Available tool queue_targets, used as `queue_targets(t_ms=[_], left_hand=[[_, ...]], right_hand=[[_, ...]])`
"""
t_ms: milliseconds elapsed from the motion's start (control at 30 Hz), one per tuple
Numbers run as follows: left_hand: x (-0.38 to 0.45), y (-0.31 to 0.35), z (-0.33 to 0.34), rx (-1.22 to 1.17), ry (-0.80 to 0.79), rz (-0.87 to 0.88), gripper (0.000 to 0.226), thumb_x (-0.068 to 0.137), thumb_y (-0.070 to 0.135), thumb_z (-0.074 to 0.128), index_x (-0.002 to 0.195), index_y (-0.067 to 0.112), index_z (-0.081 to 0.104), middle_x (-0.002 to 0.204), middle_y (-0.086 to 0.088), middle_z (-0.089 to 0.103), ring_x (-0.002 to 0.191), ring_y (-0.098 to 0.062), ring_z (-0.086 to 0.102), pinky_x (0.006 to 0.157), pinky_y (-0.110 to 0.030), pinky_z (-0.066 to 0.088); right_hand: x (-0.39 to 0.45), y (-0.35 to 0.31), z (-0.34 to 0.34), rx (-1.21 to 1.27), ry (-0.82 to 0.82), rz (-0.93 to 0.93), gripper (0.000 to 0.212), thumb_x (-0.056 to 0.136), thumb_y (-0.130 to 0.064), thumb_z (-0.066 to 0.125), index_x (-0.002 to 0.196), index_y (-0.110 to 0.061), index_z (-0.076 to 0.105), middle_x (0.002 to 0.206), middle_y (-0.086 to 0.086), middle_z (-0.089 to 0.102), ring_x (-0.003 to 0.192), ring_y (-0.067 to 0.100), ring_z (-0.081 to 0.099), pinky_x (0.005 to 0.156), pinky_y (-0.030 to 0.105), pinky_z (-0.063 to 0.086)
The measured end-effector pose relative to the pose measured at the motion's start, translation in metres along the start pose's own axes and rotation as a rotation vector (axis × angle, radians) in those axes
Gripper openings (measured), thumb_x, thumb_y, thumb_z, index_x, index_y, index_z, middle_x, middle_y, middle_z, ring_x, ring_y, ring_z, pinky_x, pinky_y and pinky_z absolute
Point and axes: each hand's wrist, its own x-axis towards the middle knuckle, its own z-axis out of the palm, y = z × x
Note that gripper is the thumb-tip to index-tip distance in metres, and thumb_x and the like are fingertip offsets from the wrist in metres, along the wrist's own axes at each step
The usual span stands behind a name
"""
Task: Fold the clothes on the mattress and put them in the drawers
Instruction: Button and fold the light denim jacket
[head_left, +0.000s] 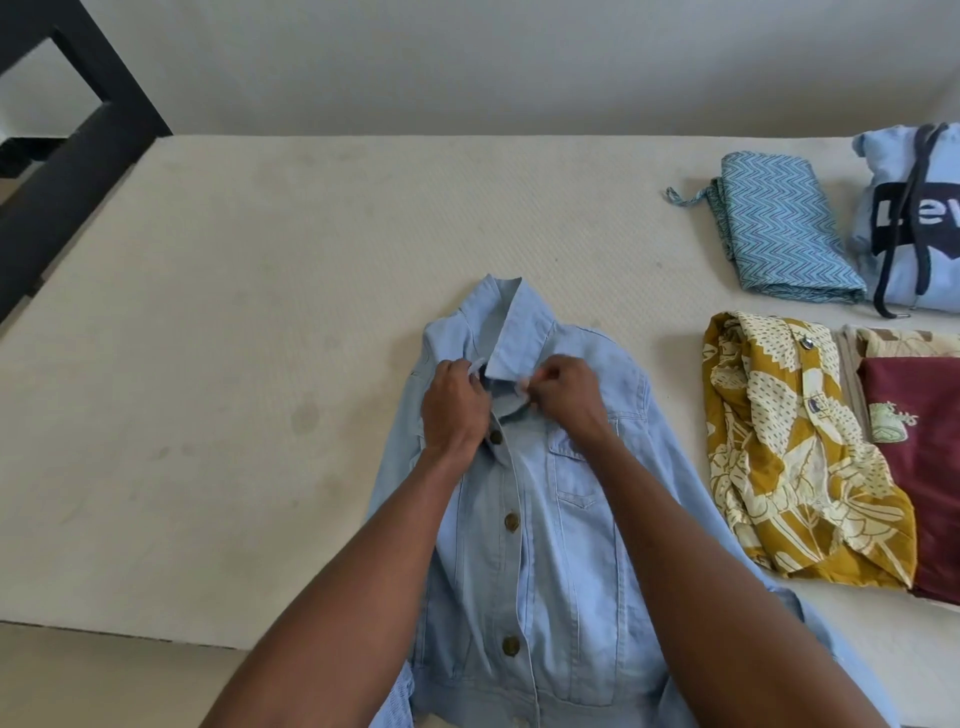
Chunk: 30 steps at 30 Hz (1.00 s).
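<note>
A light-blue denim jacket lies front-up on the mattress, its hem cut off at the frame's lower edge. At the collar, the left hand and right hand each pinch the fabric with curled fingers; what the fingertips do is hard to make out. Rightward lie a mustard floral garment and a maroon one, partly cropped; beyond, a folded chevron cloth and a blue hoodie.

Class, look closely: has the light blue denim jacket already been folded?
No: the denim jacket lies spread flat, front up, while both hands pinch its collar.
</note>
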Motion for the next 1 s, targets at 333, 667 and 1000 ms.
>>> queue_targets(t_ms=[333,667,1000], left_hand=[[0.005,0.022,0.004,-0.695,0.046,-0.407,0.046,0.092,0.025,0.064,0.057,0.014,0.036,0.052,0.006,0.033,0.047,-0.003,0.029,0.046,-0.02,0.028],[0.006,0.023,-0.003,-0.543,-0.003,-0.134,0.032,0.093,0.023,0.064,0.068,0.004,0.063,0.055,0.005,0.052,0.051,-0.005,0.041,0.049,-0.016,0.033],[0.011,0.028,-0.012,-0.851,-0.26,-0.355,0.018,0.092,0.021,0.066,0.087,0.007,0.076,0.083,-0.019,0.073,0.067,-0.019,0.065,0.073,-0.04,0.057]], right_hand=[[-0.014,-0.004,0.023,0.193,-0.012,0.008,0.018,0.085,0.0,0.063,0.068,0.001,0.06,0.055,0.001,0.058,0.042,-0.001,0.049,0.046,0.019,0.039],[-0.011,-0.02,0.008,0.563,0.097,0.032,0.01,0.089,-0.004,0.063,0.084,-0.006,0.071,0.065,0.004,0.064,0.057,0.01,0.059,0.057,0.028,0.05],[-0.009,-0.022,-0.002,0.567,0.064,0.038,0.007,0.087,-0.005,0.068,0.082,-0.003,0.072,0.062,0.008,0.065,0.056,0.014,0.059,0.054,0.023,0.05]])
